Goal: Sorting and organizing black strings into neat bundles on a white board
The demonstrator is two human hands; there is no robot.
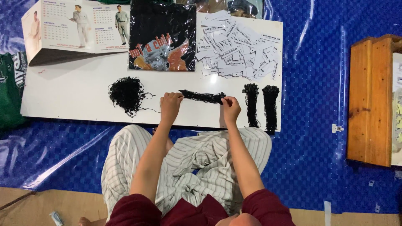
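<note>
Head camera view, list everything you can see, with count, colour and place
White board: one, on the blue sheet.
Held string bundle: one, black, stretched between both hands.
Tangled string pile: one, black, left on board.
Straightened string bundles: two, black, right on board.
Paper labels: a heap, white, board's far right.
Printed bag: one, black, far centre.
Calendar: one, white, far left.
Wooden box: one, brown, right edge.
Left hand: grips bundle's left end.
Right hand: pinches bundle's right end.
</note>
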